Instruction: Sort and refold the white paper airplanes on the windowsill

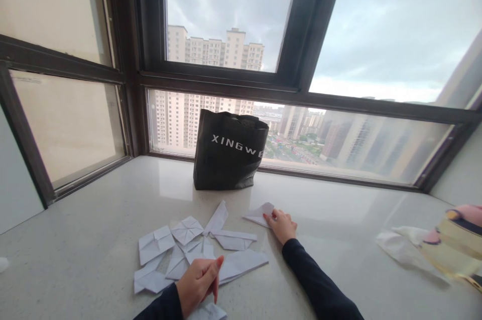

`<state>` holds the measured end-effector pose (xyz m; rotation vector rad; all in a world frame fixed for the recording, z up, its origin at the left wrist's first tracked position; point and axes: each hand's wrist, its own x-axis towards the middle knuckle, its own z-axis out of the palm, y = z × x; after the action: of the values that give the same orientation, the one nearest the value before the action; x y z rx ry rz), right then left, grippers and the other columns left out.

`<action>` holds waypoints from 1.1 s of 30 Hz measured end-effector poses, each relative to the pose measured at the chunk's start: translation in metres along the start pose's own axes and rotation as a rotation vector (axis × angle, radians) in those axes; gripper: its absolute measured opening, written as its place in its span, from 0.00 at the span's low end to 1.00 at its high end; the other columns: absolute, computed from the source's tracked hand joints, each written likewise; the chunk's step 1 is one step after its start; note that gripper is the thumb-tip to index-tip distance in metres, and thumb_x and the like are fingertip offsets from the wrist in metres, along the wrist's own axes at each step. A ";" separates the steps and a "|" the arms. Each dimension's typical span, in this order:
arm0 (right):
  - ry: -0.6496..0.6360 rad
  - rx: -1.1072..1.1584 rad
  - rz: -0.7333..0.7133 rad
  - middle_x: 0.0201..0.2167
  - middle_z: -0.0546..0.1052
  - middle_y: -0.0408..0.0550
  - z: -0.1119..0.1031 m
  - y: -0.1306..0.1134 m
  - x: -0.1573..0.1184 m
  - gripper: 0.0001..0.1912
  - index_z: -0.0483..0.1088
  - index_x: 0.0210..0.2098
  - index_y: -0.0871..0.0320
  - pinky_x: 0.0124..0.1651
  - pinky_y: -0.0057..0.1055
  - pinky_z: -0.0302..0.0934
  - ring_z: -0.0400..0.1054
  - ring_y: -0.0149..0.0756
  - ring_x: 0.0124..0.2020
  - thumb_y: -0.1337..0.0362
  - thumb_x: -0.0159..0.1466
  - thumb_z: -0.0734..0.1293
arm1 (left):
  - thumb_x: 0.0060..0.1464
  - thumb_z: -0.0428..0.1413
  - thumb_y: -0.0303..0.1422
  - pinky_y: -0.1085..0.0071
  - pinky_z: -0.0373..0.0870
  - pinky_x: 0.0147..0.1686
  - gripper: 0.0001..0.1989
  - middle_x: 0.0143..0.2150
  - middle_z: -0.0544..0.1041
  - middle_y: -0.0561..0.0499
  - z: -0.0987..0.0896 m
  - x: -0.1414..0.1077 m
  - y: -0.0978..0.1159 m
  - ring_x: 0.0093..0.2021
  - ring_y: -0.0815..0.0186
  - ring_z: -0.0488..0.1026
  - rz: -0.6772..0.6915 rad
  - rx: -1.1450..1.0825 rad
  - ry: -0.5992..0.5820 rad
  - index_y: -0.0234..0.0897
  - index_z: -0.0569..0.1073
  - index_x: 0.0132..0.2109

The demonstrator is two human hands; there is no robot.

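"How are the arms lying?"
"The right hand [283, 227] is reaching forward across the sill [331, 229], palm down, its thumb and fingertips clamping the edge of a folded paper [258, 214] just in front of the black bag [228, 159]. The left hand [198, 282] is hovering low beside the paper pieces [155, 244], thumb and index tip standing apart, other fingers curling."
"What's hiding?"
"The left hand is covering part of the pieces; the bottom edge is cutting off a lower sheet [211, 312] and both sleeves. The bag's lettering is running out of sight."
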<state>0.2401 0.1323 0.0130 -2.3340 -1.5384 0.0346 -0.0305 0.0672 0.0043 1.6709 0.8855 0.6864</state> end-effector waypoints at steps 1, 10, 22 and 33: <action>0.004 0.001 0.004 0.39 0.71 0.48 0.000 0.000 0.000 0.14 0.68 0.36 0.55 0.39 0.38 0.51 0.61 0.44 0.43 0.55 0.60 0.57 | 0.44 0.36 0.62 0.74 0.41 0.14 0.34 0.08 0.51 0.59 0.000 0.001 -0.002 0.10 0.76 0.46 0.001 0.011 -0.013 0.36 0.60 0.14; 0.033 0.012 0.065 0.39 0.71 0.50 0.001 0.000 -0.001 0.15 0.66 0.39 0.57 0.39 0.36 0.51 0.62 0.43 0.44 0.54 0.59 0.58 | 0.45 0.36 0.61 0.73 0.43 0.16 0.33 0.07 0.50 0.59 0.002 -0.001 0.002 0.12 0.74 0.47 -0.003 0.039 0.030 0.37 0.59 0.13; 0.056 0.058 0.081 0.36 0.72 0.50 0.001 0.001 0.000 0.16 0.67 0.36 0.57 0.39 0.38 0.52 0.63 0.44 0.42 0.53 0.57 0.59 | 0.44 0.37 0.61 0.73 0.42 0.16 0.33 0.07 0.50 0.59 0.002 -0.001 0.008 0.11 0.74 0.47 -0.009 0.045 0.024 0.38 0.58 0.11; 0.094 0.113 0.081 0.36 0.73 0.51 0.004 0.003 0.001 0.21 0.65 0.43 0.58 0.39 0.38 0.54 0.64 0.46 0.42 0.52 0.55 0.60 | 0.39 0.37 0.64 0.74 0.39 0.13 0.33 0.07 0.50 0.59 0.003 0.002 0.005 0.09 0.75 0.46 -0.034 0.011 0.024 0.38 0.59 0.12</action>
<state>0.2425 0.1328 0.0087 -2.2750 -1.3611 0.0306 -0.0258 0.0659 0.0081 1.6567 0.9339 0.6803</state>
